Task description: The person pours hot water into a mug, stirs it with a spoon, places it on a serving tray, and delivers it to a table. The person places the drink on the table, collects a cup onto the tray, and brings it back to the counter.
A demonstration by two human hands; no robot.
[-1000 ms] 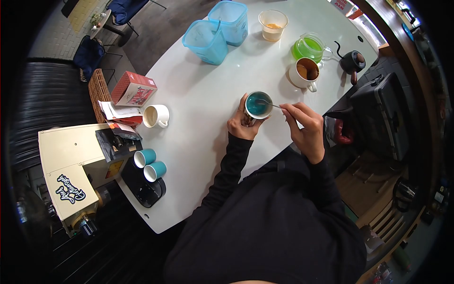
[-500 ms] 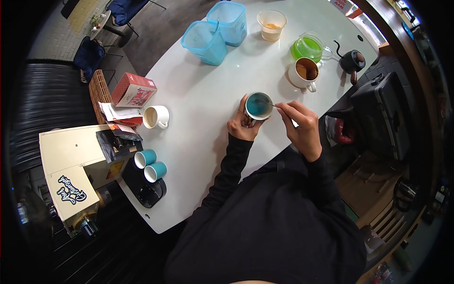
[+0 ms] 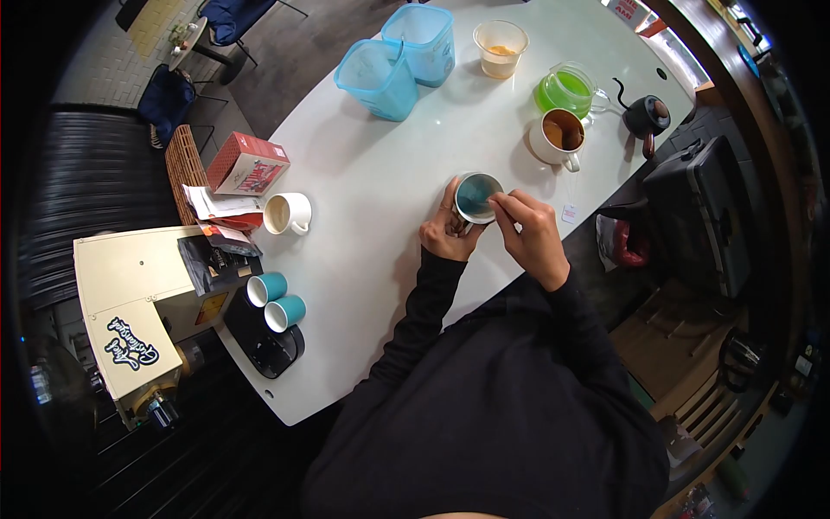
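A cup with a blue-green inside [image 3: 477,195] is tilted in my left hand [image 3: 449,232], whose fingers wrap round its side. My right hand [image 3: 531,235] pinches the end of a spoon at the cup's right rim; most of the spoon is hidden by the fingers and the cup. Above and to the right stands a white mug with brown contents [image 3: 553,140]. A small white tag [image 3: 570,213] lies on the table to the right of my right hand.
Two blue containers [image 3: 378,90], a clear cup [image 3: 500,57], a green-filled glass pot [image 3: 564,86] and a black kettle [image 3: 646,115] stand at the back. Leftward are a white mug [image 3: 286,214], a red box [image 3: 247,164], two teal cups [image 3: 284,313] and a cream machine [image 3: 130,277].
My right hand has moved left and down, close to the cup. The cup has tipped, and less of the spoon shows. The white tag on the table has come into view.
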